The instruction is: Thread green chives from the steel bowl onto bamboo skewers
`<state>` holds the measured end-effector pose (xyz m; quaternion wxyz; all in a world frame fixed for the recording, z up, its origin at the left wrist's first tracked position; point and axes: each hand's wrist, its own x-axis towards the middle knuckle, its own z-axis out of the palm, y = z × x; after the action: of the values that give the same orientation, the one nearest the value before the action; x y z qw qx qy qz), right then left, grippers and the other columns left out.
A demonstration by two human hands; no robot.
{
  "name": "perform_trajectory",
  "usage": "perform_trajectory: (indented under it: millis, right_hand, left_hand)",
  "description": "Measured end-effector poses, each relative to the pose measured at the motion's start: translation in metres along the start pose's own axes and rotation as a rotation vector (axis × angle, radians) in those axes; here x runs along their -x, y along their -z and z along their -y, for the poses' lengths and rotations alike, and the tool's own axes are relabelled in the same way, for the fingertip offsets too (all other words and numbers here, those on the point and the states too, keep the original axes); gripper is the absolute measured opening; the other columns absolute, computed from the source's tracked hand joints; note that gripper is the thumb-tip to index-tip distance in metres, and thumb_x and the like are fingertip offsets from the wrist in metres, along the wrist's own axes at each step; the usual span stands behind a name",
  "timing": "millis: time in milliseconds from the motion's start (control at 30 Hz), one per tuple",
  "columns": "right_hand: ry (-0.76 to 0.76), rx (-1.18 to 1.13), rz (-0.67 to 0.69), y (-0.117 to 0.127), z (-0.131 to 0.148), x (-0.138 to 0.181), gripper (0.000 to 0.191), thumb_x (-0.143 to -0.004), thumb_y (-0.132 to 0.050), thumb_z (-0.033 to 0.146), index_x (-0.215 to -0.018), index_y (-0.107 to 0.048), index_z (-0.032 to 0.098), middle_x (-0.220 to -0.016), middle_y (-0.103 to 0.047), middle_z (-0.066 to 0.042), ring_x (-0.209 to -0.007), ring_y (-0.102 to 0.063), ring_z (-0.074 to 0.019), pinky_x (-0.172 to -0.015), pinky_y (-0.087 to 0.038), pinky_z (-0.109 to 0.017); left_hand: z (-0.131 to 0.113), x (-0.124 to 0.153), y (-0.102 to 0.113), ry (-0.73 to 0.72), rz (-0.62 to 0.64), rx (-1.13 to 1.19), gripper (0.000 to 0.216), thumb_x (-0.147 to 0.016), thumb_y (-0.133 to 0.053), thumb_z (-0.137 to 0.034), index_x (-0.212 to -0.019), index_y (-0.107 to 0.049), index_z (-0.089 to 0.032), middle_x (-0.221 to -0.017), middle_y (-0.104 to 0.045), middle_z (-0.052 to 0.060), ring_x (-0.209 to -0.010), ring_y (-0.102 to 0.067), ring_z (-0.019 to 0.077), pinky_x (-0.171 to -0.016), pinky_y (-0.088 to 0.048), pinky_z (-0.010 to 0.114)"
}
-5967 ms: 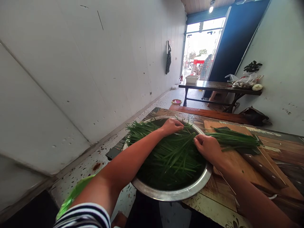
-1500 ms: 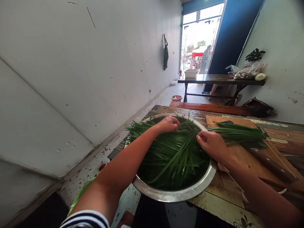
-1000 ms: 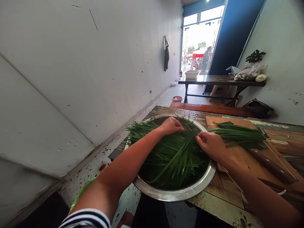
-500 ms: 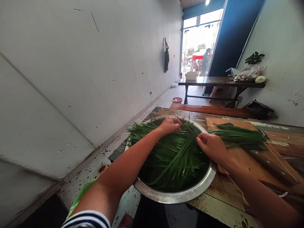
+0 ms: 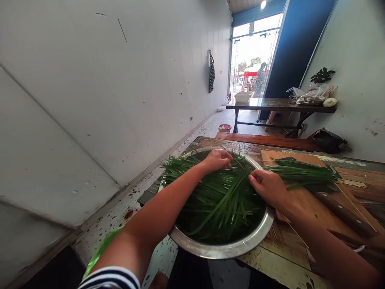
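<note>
A wide metal basin point(image 5: 222, 251) holds a mass of long green garlic chives point(image 5: 222, 204), wet and partly in dark water. Over its far side, my left hand point(image 5: 218, 160) has its fingers pinched together; what is between them is too small to make out. A thin pale strand point(image 5: 240, 163) lies just right of those fingertips. At the basin's right rim, my right hand point(image 5: 267, 184) is closed, thumb against fingers, at the gathered ends of some chives. Behind it, a bunch of chives point(image 5: 303, 172) lies on a wooden cutting board point(image 5: 309, 206).
A knife with a dark riveted handle point(image 5: 343, 212) rests on the board. Thin wooden sticks point(image 5: 275, 233) lie beside the basin. Beyond the wooden table stand a red-brown bench point(image 5: 264, 140) and another table point(image 5: 270, 103) with a white tub point(image 5: 243, 97). A wall runs along the left.
My left hand has shifted very slightly to the right, its fingers still together. The right hand, chives and basin stay almost where they were.
</note>
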<state>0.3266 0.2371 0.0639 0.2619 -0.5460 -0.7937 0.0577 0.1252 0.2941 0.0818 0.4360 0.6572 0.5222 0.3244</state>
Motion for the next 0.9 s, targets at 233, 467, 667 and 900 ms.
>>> perform_trajectory:
  millis: [233, 467, 667, 900]
  right_hand:
    - [0.004, -0.003, 0.009, 0.001, 0.0, 0.0, 0.026, -0.081, -0.043, 0.033, -0.067, -0.061, 0.021, -0.056, -0.06, -0.001, -0.056, -0.051, -0.0147, -0.059, -0.033, -0.027]
    - [0.015, 0.006, -0.016, -0.001, -0.002, -0.001, 0.027, -0.081, -0.042, 0.033, -0.067, -0.061, 0.021, -0.055, -0.06, -0.001, -0.055, -0.051, -0.0149, -0.058, -0.033, -0.027]
    - [0.004, -0.005, 0.015, -0.001, -0.002, -0.001, 0.027, -0.082, -0.042, 0.034, -0.07, -0.062, 0.02, -0.061, -0.064, -0.003, -0.059, -0.055, -0.0161, -0.061, -0.033, -0.028]
    - [-0.005, 0.002, 0.018, -0.001, -0.002, 0.0, 0.027, -0.082, -0.042, 0.033, -0.07, -0.062, 0.02, -0.06, -0.063, -0.002, -0.058, -0.054, -0.0159, -0.061, -0.034, -0.028]
  left_hand:
    - [0.001, 0.0, 0.001, -0.022, 0.015, 0.019, 0.021, -0.077, -0.051, -0.008, -0.094, -0.065, -0.007, -0.066, -0.067, 0.002, -0.055, -0.056, 0.005, -0.058, -0.047, 0.017]
    - [0.0, 0.003, 0.002, -0.055, 0.01, -0.038, 0.026, -0.077, -0.052, -0.01, -0.098, -0.068, -0.008, -0.07, -0.068, 0.003, -0.057, -0.057, 0.0054, -0.06, -0.048, 0.017]
    - [-0.017, 0.013, 0.011, -0.236, 0.308, -0.27, 0.024, -0.073, -0.065, -0.026, -0.094, -0.074, -0.016, -0.088, -0.072, 0.002, -0.079, -0.062, 0.0106, -0.076, -0.047, 0.019]
    - [-0.005, 0.003, 0.012, -0.222, 0.056, -0.633, 0.021, -0.074, -0.063, -0.03, -0.088, -0.075, -0.02, -0.092, -0.07, 0.001, -0.086, -0.061, 0.0145, -0.08, -0.044, 0.023]
